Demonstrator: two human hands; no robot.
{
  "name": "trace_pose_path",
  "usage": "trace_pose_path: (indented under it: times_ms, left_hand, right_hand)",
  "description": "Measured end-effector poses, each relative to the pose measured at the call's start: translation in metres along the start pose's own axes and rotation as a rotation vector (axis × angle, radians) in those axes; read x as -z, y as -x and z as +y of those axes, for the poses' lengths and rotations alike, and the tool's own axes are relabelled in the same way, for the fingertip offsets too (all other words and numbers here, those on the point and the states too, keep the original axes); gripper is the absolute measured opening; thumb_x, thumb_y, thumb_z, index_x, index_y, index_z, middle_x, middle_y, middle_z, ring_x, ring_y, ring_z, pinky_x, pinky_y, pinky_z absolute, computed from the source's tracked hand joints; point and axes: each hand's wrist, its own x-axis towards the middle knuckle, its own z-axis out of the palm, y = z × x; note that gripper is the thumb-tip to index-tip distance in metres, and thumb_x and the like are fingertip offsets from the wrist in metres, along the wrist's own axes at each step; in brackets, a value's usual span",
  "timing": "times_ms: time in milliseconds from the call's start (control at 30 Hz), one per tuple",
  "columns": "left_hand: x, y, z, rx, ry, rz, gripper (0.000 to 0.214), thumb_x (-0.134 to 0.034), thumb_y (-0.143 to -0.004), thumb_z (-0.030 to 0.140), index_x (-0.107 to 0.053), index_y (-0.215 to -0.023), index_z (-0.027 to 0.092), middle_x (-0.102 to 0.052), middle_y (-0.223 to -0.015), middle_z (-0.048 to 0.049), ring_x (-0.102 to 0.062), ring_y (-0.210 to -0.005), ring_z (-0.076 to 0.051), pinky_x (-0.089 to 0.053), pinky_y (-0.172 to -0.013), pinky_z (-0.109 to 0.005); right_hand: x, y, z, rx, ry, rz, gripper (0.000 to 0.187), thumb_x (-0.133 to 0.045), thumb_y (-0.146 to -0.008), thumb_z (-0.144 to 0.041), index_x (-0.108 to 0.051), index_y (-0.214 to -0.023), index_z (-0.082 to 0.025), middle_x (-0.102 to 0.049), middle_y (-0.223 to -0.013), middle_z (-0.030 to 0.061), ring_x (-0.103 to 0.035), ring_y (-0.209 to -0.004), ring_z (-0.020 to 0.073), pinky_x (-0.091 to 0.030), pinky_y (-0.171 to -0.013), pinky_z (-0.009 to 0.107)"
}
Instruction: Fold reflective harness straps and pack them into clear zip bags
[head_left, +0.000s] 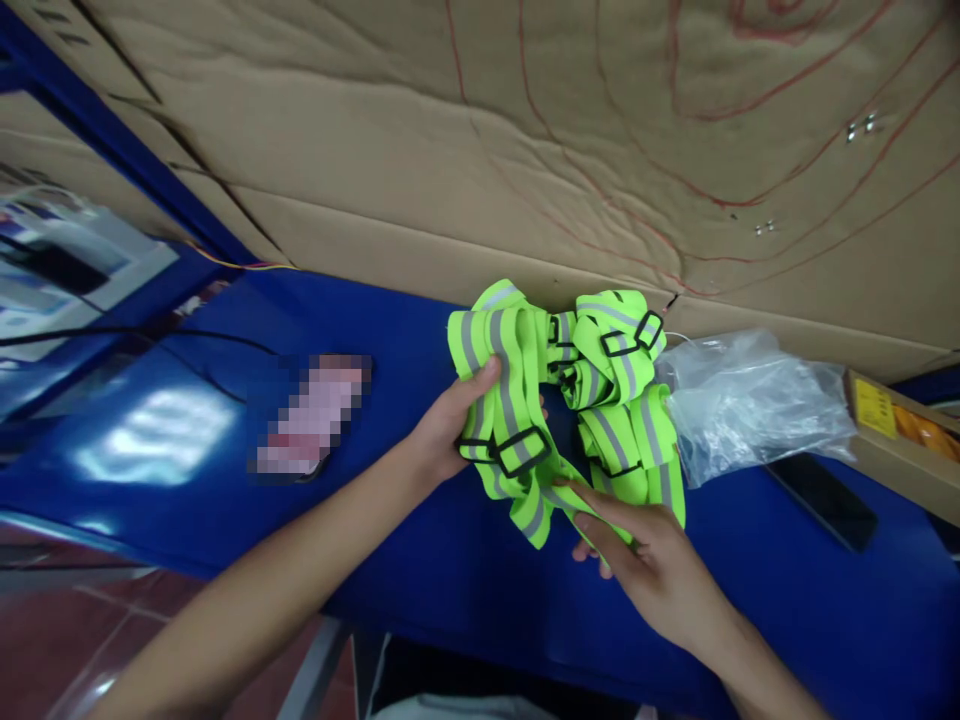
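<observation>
A bundle of neon-green reflective straps [592, 385] with grey stripes and black plastic buckles lies on the blue table [187, 450], against a cardboard sheet. My left hand [450, 425] grips the left fold of the straps, thumb on top near a black buckle [521, 450]. My right hand [649, 565] pinches the lower end of a strap between its fingers, just below the bundle.
A crumpled clear plastic bag [750, 400] sits right of the straps, with a black phone [821, 500] and an open cardboard box [904, 430] beyond it. A blurred pink object [311, 415] lies to the left. Black cables [150, 340] cross the table's left side. The cardboard sheet [525, 140] walls the back.
</observation>
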Motion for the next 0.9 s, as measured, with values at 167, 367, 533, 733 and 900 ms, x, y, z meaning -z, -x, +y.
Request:
trace_pose_path:
  times_ms: [167,367,533,733,900]
  left_hand:
    - [0.004,-0.009,0.005,-0.075,0.052,0.043,0.04,-0.066,-0.094,0.048,-0.075,-0.103,0.011,-0.078,-0.078,-0.0124,-0.08,-0.083,-0.029,-0.066,-0.084,-0.037]
    - [0.004,-0.011,0.017,-0.193,0.135,0.046,0.037,-0.06,-0.099,0.045,-0.076,-0.106,0.013,-0.081,-0.088,-0.0092,-0.079,-0.08,-0.024,-0.066,-0.082,-0.031]
    - [0.002,-0.006,0.021,-0.209,0.134,0.043,0.039,-0.058,-0.1,0.046,-0.077,-0.105,0.013,-0.081,-0.091,-0.0116,-0.08,-0.087,-0.028,-0.066,-0.086,-0.035]
    - [-0.005,0.001,0.007,-0.152,0.122,0.049,0.043,-0.064,-0.096,0.049,-0.075,-0.112,0.011,-0.081,-0.093,-0.0153,-0.08,-0.091,-0.03,-0.066,-0.087,-0.038]
    - [-0.014,0.009,-0.012,-0.11,0.11,0.067,0.046,-0.072,-0.091,0.048,-0.075,-0.116,0.01,-0.081,-0.099,-0.0158,-0.079,-0.096,-0.031,-0.066,-0.084,-0.036]
  right_hand:
    - [0.006,0.001,-0.005,0.354,0.181,-0.024,0.063,-0.037,-0.101,-0.006,-0.052,-0.152,-0.039,-0.077,-0.115,0.001,-0.077,-0.097,0.0138,-0.065,-0.084,0.028]
    - [0.0,-0.004,-0.007,0.537,0.426,0.091,0.069,-0.038,-0.1,-0.001,-0.044,-0.158,-0.039,-0.072,-0.135,0.0035,-0.073,-0.118,0.0174,-0.063,-0.094,0.031]
    - [-0.009,-0.001,0.004,0.286,0.266,0.183,0.065,-0.052,-0.103,-0.015,-0.031,-0.162,-0.031,-0.077,-0.112,0.0059,-0.077,-0.081,0.0139,-0.066,-0.074,0.026]
    - [-0.01,0.0,-0.004,0.514,0.551,0.277,0.033,-0.065,-0.098,-0.022,-0.062,-0.131,-0.026,-0.073,-0.115,0.0089,-0.075,-0.096,0.0206,-0.063,-0.083,0.034]
    - [-0.014,-0.001,-0.011,0.445,0.365,0.226,0.02,-0.053,-0.105,-0.024,-0.069,-0.116,-0.023,-0.075,-0.094,0.0032,-0.074,-0.08,0.0142,-0.057,-0.069,0.024]
